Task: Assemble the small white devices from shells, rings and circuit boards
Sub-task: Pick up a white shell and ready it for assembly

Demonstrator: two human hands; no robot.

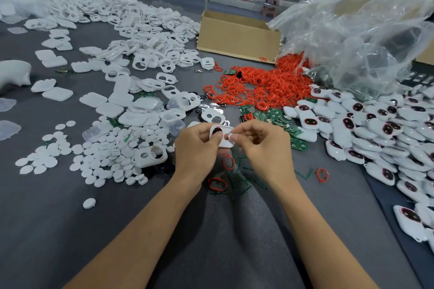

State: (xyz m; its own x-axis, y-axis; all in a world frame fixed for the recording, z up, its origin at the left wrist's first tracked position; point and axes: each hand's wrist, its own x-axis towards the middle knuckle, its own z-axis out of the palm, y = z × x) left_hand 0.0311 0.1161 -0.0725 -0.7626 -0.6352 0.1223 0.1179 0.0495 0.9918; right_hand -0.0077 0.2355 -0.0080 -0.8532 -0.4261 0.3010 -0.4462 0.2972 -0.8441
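White plastic shell with a dark oval opening (222, 140) sits between the two hands, held over the grey cloth-covered table (70, 230) at the centre of the view. The left hand (199, 145) grips it with curled fingers, the thumb pressed onto its face beside the dark opening. The right hand (260, 145) pinches a small white piece (229, 136) between thumb and forefinger at the shell's right edge, its other fingers curled loosely under the palm. Just beyond the hands lie green circuit boards (273, 114), and behind those spreads a heap of red rubber rings (263, 87) spilling from a crumpled clear plastic bag (364, 30). A pile of finished white devices with dark red-rimmed windows (375, 124) covers the table on the right. To the left lie flat white round discs (105, 155) and, farther back, a wide scatter of empty white shells (141, 30). A brown cardboard box (237, 35) stands at the far side. Three loose red rings (322, 175) lie near the wrists, one of them directly under the hands.
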